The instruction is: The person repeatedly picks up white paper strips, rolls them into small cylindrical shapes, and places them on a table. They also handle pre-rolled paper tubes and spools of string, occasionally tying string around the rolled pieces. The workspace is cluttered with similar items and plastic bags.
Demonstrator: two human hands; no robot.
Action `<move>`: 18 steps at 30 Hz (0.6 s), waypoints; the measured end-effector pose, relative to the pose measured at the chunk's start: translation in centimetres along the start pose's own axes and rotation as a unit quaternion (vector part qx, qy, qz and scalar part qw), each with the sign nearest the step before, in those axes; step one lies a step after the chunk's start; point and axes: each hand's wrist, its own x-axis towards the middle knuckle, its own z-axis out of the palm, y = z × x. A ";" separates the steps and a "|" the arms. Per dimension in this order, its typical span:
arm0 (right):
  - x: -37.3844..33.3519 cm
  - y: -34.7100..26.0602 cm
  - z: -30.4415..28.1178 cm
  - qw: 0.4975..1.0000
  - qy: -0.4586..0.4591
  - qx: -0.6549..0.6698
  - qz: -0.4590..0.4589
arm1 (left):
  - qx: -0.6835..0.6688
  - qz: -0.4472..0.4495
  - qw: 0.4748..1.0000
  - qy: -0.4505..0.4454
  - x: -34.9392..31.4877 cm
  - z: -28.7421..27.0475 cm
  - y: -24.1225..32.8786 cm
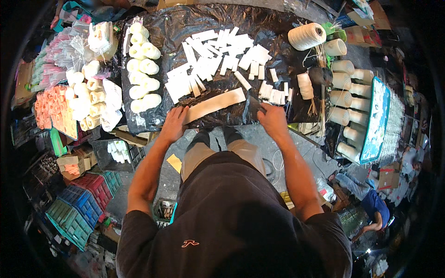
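A long cream-coloured flat strip [215, 105] lies slantwise near the front edge of the black plastic-covered table [181, 23]. My left hand [174, 125] is closed at the strip's left end, fingertips against it. Past the strip's right end, my right hand [274, 119] has its fingers curled down at the table edge beside a dark, flat patch [252, 109]. Whatever those fingers hold, if anything, is hidden. Beyond the strip lies a loose heap of white rectangular pieces [204, 62], with a smaller cluster of short white pieces [273, 94] just above my right hand.
Pale yellow hollow rolls [146, 85] stand along the table's left side. A large spool of cord [306, 37], a wrapped cream roll [305, 86] and several cream cylinders [340, 98] are on the right, by a blue-edged tray [374, 120]. Stacked crates [69, 222] sit lower left; another person [371, 208] crouches lower right.
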 end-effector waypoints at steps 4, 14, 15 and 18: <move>0.6 -3.7 4.3 0.991 -0.008 -0.078 -0.112 | -0.025 0.016 0.997 0.077 2.0 2.1 2.2; 3.7 -8.0 7.2 0.983 -0.037 -0.128 -0.123 | -0.050 0.021 0.994 0.097 9.0 6.5 6.1; 4.1 -8.1 7.6 0.982 -0.043 -0.141 -0.119 | -0.055 0.016 0.993 0.104 9.1 6.8 5.9; 5.4 -8.4 9.0 0.978 -0.053 -0.172 -0.106 | -0.063 0.011 0.991 0.114 8.9 7.4 5.6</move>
